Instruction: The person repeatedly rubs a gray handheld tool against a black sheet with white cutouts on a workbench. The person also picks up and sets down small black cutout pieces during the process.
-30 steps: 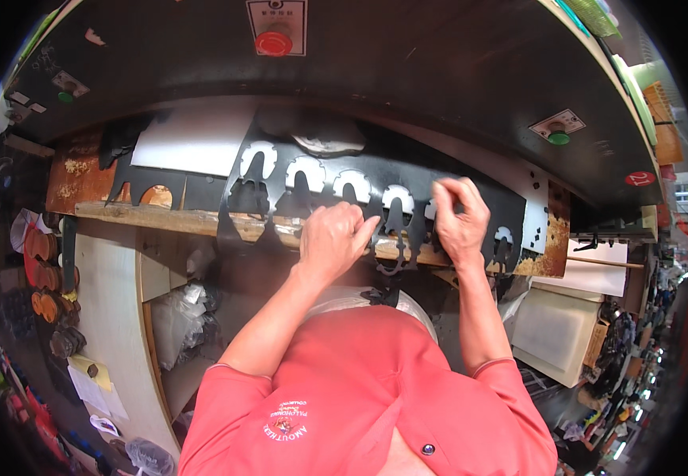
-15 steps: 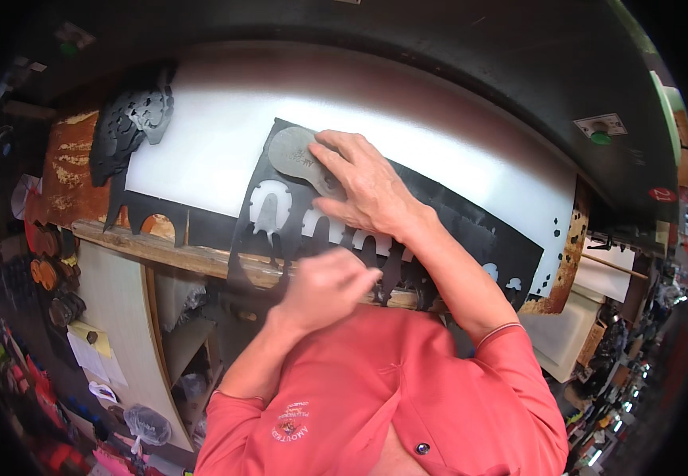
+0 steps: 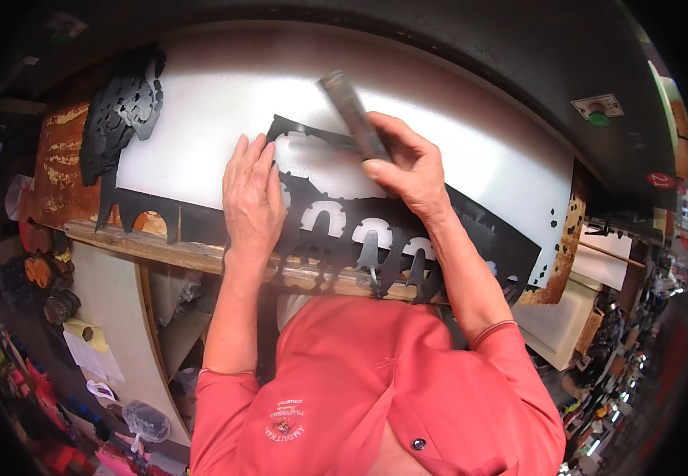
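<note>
My right hand (image 3: pixel 411 163) grips a grey sole-shaped cutting die (image 3: pixel 353 113) at its near end. The die is lifted and tipped on its edge above a black sheet (image 3: pixel 486 224); motion blurs it a little. Below the die, the sheet has a large sole-shaped opening, and several arched cutouts run along its near side. My left hand (image 3: pixel 252 198) lies flat with fingers stretched out, over the left end of this sheet. Beneath the sheet is a white board (image 3: pixel 193 143).
A pile of cut black pieces (image 3: pixel 126 107) lies at the board's left end. Wooden edging (image 3: pixel 141 246) runs along the near side. A dark machine beam (image 3: pixel 471 67) spans the far side, with a green button (image 3: pixel 597 118) at right. Small black scraps dot the right end.
My right hand has raised the die off the sheet and tipped it up, uncovering a sole-shaped opening. My left hand has moved from near my chest to the sheet's left end and flattened.
</note>
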`<act>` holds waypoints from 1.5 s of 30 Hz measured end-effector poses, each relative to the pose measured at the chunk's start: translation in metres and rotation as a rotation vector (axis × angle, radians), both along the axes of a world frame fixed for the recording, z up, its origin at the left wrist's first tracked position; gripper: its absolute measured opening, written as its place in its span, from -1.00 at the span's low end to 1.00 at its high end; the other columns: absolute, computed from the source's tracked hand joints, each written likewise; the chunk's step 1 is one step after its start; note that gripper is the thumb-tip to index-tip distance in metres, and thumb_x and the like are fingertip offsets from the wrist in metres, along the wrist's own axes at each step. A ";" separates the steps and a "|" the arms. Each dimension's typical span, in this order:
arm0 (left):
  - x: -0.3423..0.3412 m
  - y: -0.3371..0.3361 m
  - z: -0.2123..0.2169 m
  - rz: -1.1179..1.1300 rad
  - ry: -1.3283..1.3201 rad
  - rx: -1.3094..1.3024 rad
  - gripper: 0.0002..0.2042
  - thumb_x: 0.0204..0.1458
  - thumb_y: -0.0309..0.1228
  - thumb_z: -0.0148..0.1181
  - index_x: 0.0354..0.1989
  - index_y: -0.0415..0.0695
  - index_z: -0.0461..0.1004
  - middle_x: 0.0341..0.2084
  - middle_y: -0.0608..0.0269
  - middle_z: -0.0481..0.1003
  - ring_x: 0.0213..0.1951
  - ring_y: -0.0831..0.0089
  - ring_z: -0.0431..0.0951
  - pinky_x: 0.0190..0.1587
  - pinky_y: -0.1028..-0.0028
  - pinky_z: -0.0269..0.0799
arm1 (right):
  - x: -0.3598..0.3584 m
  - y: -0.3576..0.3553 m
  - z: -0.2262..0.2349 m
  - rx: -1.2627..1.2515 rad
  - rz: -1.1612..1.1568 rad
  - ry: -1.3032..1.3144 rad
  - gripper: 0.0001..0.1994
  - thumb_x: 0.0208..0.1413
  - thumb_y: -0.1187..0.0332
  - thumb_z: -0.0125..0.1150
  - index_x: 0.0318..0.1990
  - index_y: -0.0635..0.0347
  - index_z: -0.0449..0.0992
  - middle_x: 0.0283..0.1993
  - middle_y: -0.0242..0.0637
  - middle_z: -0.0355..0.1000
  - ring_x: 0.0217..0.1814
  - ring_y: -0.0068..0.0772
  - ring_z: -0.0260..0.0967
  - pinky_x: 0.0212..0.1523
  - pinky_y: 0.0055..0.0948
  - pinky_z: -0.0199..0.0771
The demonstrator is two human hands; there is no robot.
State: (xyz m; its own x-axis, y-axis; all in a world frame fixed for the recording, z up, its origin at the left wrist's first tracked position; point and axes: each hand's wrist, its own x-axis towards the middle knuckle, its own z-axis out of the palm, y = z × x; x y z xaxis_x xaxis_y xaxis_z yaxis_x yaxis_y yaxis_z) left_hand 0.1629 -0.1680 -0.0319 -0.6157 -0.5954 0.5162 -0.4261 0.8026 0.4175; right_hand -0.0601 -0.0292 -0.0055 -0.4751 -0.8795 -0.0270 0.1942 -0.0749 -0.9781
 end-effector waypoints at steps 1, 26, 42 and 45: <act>0.000 0.000 0.001 0.002 -0.003 0.008 -0.66 0.19 -0.66 0.25 0.16 -0.29 0.57 0.21 -0.08 0.57 0.33 -0.21 0.48 0.33 0.00 0.44 | -0.002 0.007 0.003 -0.018 -0.037 -0.093 -0.33 0.06 0.48 0.57 0.37 0.33 0.50 0.25 -0.16 0.53 0.26 -0.36 0.48 0.31 -0.36 0.46; -0.060 0.094 0.042 -0.340 0.296 0.609 -0.80 0.18 -0.62 0.40 -0.03 -0.25 0.66 -0.29 0.09 0.66 -0.38 0.45 0.63 -0.37 0.45 0.54 | 0.014 0.051 0.033 0.050 -0.240 -0.268 -0.34 0.19 0.45 0.51 0.42 0.42 0.42 -0.13 -0.39 0.56 -0.23 -0.69 0.43 -0.26 -0.62 0.43; -0.023 0.050 0.026 0.153 0.333 0.866 -0.79 0.49 -0.40 0.00 -0.11 -0.31 0.48 -0.49 0.20 0.52 -0.52 0.46 0.66 -0.52 0.47 0.51 | 0.015 0.087 0.030 0.165 -0.328 0.313 -0.34 0.01 0.47 0.59 0.31 0.41 0.52 0.37 -0.05 0.43 0.37 -0.19 0.44 0.39 -0.27 0.42; -0.010 0.032 0.040 0.286 0.347 0.910 -0.75 0.53 -0.36 -0.04 -0.13 -0.28 0.47 -0.54 0.25 0.54 -0.57 0.56 0.59 -0.53 0.52 0.46 | 0.018 0.086 0.011 0.222 -0.342 0.857 -0.31 -0.13 0.38 0.64 0.25 0.32 0.57 0.28 0.06 0.46 0.31 0.04 0.47 0.30 -0.15 0.52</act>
State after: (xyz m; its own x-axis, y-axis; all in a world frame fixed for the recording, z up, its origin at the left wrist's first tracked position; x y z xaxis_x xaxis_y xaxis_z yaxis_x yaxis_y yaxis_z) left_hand 0.1527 -0.1358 0.0082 -0.2909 -0.9531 -0.0833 -0.2914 0.0053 0.9566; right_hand -0.0425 0.0573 0.0054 -0.6416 -0.7057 0.3006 -0.5948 0.2102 -0.7759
